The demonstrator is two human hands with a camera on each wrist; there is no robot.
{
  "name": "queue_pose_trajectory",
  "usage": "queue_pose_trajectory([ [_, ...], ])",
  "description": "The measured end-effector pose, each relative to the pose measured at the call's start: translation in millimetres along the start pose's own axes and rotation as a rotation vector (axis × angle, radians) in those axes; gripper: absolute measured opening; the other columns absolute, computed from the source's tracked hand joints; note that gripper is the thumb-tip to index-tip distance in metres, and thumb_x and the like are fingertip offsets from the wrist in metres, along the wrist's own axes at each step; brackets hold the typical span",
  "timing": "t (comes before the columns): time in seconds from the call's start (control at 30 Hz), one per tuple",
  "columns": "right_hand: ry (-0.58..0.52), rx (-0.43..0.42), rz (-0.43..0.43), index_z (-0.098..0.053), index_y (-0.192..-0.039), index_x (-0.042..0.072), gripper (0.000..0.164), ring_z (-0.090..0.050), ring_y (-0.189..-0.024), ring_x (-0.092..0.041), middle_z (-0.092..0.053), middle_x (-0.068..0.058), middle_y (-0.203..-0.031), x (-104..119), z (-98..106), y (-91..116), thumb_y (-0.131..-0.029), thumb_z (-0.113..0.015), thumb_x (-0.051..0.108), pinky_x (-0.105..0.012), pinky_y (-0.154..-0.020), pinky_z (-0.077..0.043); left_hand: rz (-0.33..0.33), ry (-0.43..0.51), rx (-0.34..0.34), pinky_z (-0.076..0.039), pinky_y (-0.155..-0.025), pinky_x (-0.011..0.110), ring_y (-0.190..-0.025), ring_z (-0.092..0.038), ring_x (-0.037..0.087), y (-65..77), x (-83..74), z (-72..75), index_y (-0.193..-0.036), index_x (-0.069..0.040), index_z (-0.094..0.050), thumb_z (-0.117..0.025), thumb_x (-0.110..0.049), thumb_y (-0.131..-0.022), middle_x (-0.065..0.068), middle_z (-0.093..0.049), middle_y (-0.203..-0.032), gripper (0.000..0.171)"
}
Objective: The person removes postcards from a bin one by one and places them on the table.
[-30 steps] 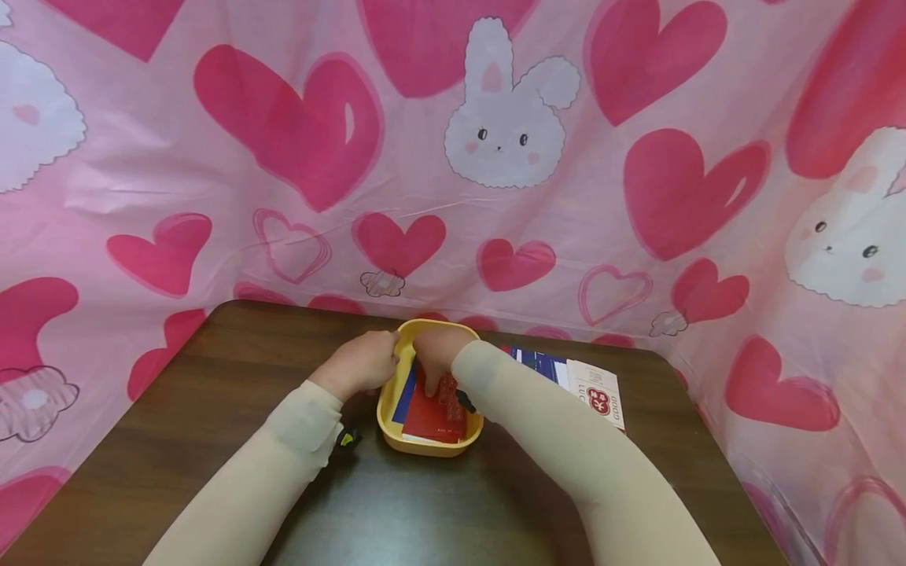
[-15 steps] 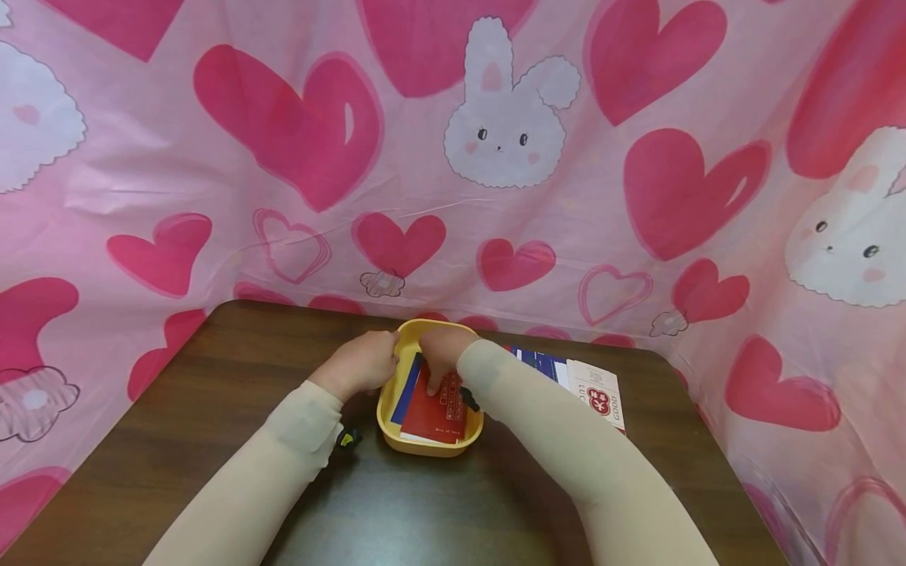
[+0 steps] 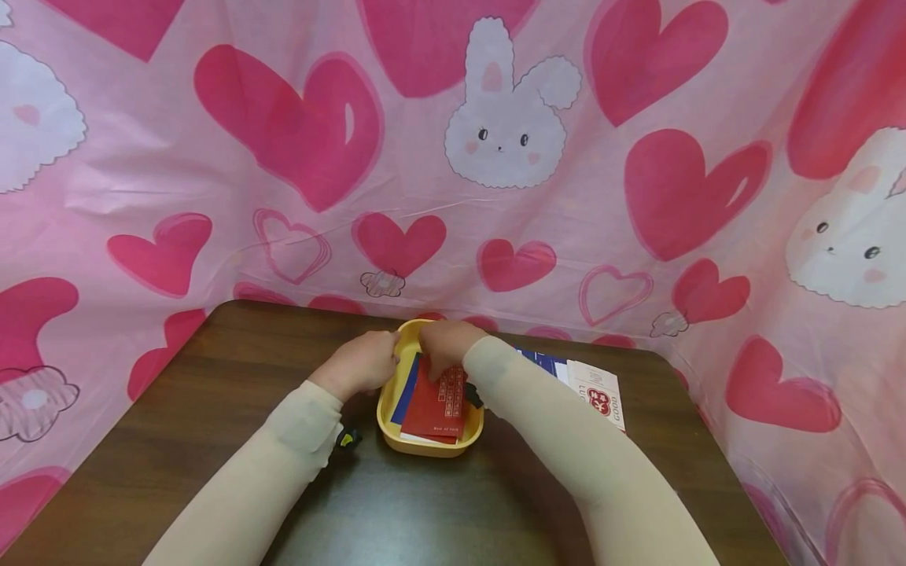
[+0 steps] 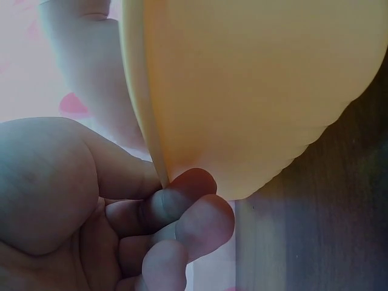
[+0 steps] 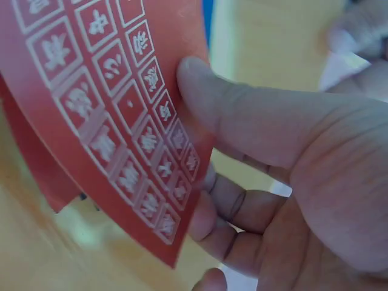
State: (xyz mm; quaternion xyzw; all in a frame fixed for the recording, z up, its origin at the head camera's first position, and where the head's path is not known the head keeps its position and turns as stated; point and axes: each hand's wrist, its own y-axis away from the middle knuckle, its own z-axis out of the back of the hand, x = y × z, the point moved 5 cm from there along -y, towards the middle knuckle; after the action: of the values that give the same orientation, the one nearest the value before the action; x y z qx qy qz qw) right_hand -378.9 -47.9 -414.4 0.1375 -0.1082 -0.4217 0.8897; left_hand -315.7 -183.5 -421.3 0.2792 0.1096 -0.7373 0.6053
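Observation:
The yellow plastic bin (image 3: 425, 448) stands on the table. In the left wrist view, my left hand (image 4: 91, 206) pinches its rim between thumb and curled fingers; in the head view that hand (image 3: 359, 362) is at the bin's left side. Over the far part of the bin, my right hand (image 3: 449, 343) holds a red card (image 3: 432, 413) printed with rows of boxed white characters. The right wrist view shows the thumb on the face of the card (image 5: 115, 97) and fingers behind it. Another red piece (image 5: 42, 163) sits beneath, and a blue piece (image 3: 405, 401) shows at the left.
Right of the bin lie a blue-and-white printed paper (image 3: 545, 362) and a cream card (image 3: 600, 393) with a red emblem, partly behind the right sleeve. A pink curtain (image 3: 425, 181) with hearts and rabbits hangs behind the dark wooden table (image 3: 396, 511).
My right hand has shifted slightly right and toward the far end of the bin, uncovering more of the red card. The left hand and bin have stayed in place.

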Motion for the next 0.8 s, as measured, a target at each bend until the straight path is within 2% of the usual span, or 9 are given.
queue_pose_trajectory([
  [0.27, -0.130, -0.068, 0.075, -0.077, -0.103, 0.017, 0.016, -0.066, -0.084, -0.019, -0.072, -0.001, -0.099, -7, 22, 7, -0.089, -0.085, 0.018, -0.028, -0.070, -0.060, -0.001, -0.029, 0.000, -0.057, -0.045, 0.033, -0.051, -0.068, 0.026, -1.6, -0.2, -0.4, -0.155, 0.000, -0.051, -0.064, -0.018, -0.103, 0.014, -0.067, -0.082, 0.056],
  [0.37, -0.184, -0.107, 0.102, -0.076, -0.106, 0.015, 0.019, -0.065, -0.084, -0.020, -0.071, -0.003, -0.099, -10, 32, 14, -0.090, -0.085, 0.015, -0.029, -0.072, -0.058, 0.008, -0.035, 0.004, -0.058, -0.046, 0.034, -0.051, -0.068, 0.025, -2.8, 0.2, -1.1, -0.156, 0.000, -0.050, -0.064, -0.018, -0.104, 0.013, -0.067, -0.082, 0.057],
  [0.47, -0.281, -0.147, 0.097, -0.076, -0.111, 0.015, 0.022, -0.067, -0.089, -0.023, -0.073, -0.006, -0.102, -18, 46, 29, -0.091, -0.085, 0.014, -0.030, -0.075, -0.061, 0.017, -0.041, 0.006, -0.059, -0.047, 0.034, -0.051, -0.068, 0.024, -3.5, -0.5, -1.5, -0.158, -0.002, -0.048, -0.064, -0.019, -0.105, 0.013, -0.067, -0.083, 0.058],
  [0.63, -0.396, -0.223, 0.076, -0.076, -0.116, 0.016, 0.027, -0.070, -0.100, -0.026, -0.075, -0.007, -0.109, -42, 75, 56, -0.091, -0.086, 0.017, -0.037, -0.082, -0.065, 0.007, -0.059, -0.008, -0.057, -0.045, 0.035, -0.047, -0.068, 0.022, -3.4, -2.6, -0.6, -0.159, -0.001, -0.047, -0.061, -0.017, -0.106, 0.013, -0.068, -0.083, 0.057],
  [0.8, -0.438, -0.285, 0.050, -0.074, -0.118, 0.014, 0.030, -0.074, -0.090, -0.027, -0.078, -0.011, -0.105, -77, 90, 80, -0.090, -0.086, 0.019, -0.041, -0.079, -0.066, 0.001, -0.066, -0.023, -0.056, -0.043, 0.035, -0.045, -0.066, 0.022, -1.6, -3.6, 1.0, -0.157, 0.001, -0.048, -0.060, -0.016, -0.106, 0.013, -0.068, -0.084, 0.055],
])
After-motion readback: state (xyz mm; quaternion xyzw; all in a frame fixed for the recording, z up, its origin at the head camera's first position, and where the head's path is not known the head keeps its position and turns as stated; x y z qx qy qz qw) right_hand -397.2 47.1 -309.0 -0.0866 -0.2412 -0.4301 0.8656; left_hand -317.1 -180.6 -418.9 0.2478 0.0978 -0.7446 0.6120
